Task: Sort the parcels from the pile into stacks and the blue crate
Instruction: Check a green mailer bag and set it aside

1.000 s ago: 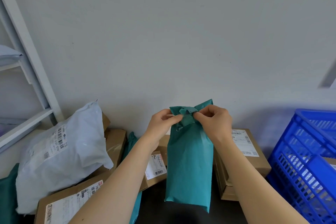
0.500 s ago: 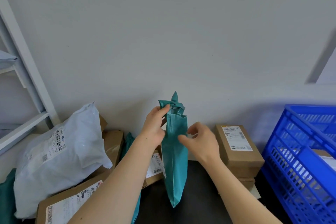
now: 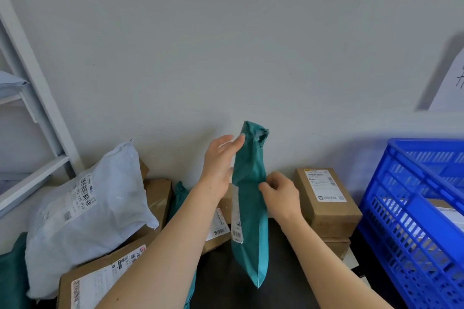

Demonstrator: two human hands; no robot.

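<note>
You hold the teal plastic mailer bag point(image 3: 249, 208) upright at the centre of the frame. Its lower corner hangs just above the dark tabletop point(image 3: 226, 283), and its crumpled top end shows against the grey wall. A white barcode label point(image 3: 237, 223) runs down its left edge.

Your right hand point(image 3: 280, 195) pinches the bag's right edge at mid-height, fingers curled and clamped on the plastic. Your left hand point(image 3: 219, 163) lies against the bag's upper left side, fingers straight and slightly apart, the tips touching the plastic near the top.

At left sits the pile. A bulging pale grey poly bag point(image 3: 88, 208) with a barcode label leans on brown cardboard boxes point(image 3: 158, 195). A flat labelled cardboard box point(image 3: 100, 281) lies at lower left, partly hidden by your left forearm. A second teal bag point(image 3: 179, 198) stands just behind that forearm, and a small labelled carton point(image 3: 218, 226) shows between the forearm and the held bag. More teal plastic point(image 3: 10, 276) fills the lower left corner.

Just right of your right hand is a stack of two brown cardboard boxes point(image 3: 329, 211), the upper one labelled on top. This stack and your right arm lie between the held bag and the blue plastic lattice crate point(image 3: 401, 246) at the right edge. A labelled parcel shows dimly through the crate's wall.

A white metal shelf frame point(image 3: 37, 98) slants down the upper left. A paper sheet point(image 3: 449, 88) hangs on the wall at upper right.
</note>
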